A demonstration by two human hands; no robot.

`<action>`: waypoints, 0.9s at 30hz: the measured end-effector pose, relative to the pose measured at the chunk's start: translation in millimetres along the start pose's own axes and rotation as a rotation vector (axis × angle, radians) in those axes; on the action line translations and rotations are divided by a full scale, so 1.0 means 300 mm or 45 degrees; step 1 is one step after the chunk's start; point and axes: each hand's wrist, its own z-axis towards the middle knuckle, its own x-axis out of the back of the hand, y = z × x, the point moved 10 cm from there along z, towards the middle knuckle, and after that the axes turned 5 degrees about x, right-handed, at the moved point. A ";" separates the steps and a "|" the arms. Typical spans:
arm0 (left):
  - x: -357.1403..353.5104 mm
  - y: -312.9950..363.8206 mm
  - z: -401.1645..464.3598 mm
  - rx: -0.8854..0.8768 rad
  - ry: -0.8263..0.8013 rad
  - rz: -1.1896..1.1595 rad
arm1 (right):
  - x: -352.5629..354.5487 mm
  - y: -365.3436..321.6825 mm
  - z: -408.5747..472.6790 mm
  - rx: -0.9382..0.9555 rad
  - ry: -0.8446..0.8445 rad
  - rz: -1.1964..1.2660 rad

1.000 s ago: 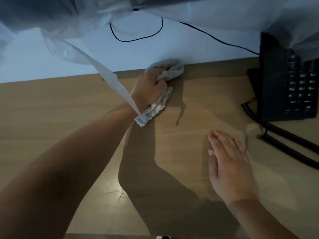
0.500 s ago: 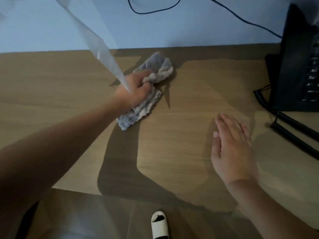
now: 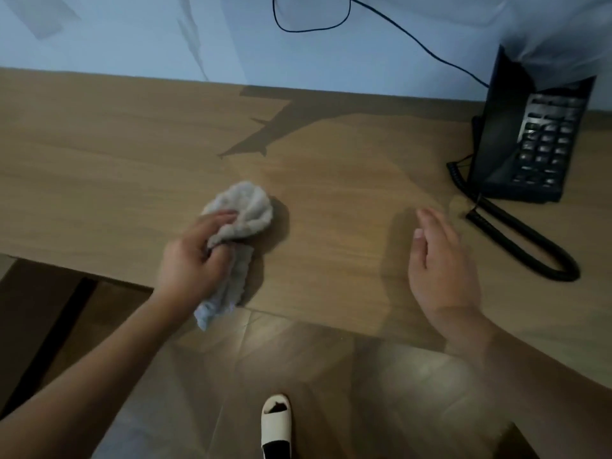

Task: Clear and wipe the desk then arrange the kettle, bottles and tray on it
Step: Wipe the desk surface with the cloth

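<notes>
The wooden desk [image 3: 99, 167] runs across the view below a pale wall. My left hand [image 3: 193, 260] grips a crumpled grey cloth [image 3: 246, 210] and presses it on the desk near the front edge; the cloth's tail hangs over that edge. My right hand [image 3: 440, 263] lies flat with straight fingers on the desk to the right of the cloth, holding nothing. No kettle, bottle or tray is in view.
A black desk phone [image 3: 536, 140] stands at the back right, its coiled cord [image 3: 530, 240] looping toward the front. A thin black cable [image 3: 414, 38] runs along the wall. Below the desk edge is tiled floor with a white slipper [image 3: 276, 422].
My left hand has dragged the cloth from the back edge of the desk toward the front edge. The right hand stays in place, flat. The plastic sheet has left the view.
</notes>
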 end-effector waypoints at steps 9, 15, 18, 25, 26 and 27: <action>-0.389 0.716 -0.122 -0.607 -0.192 0.060 | 0.042 0.143 -0.081 -0.009 -0.055 -0.285; -0.242 0.810 0.585 -0.247 0.036 0.074 | 0.031 0.153 -0.068 0.006 -0.046 -0.295; -0.377 1.019 0.719 -0.430 -0.104 0.217 | 0.035 0.162 -0.067 -0.002 -0.030 -0.294; -0.426 0.916 0.426 -0.754 -0.372 0.296 | 0.032 0.166 -0.070 -0.008 -0.045 -0.302; -0.426 0.871 0.302 -0.805 -0.436 0.293 | 0.036 0.166 -0.070 -0.013 -0.046 -0.304; -0.423 0.837 0.183 -0.856 -0.521 0.272 | 0.038 0.164 -0.068 -0.015 -0.044 -0.301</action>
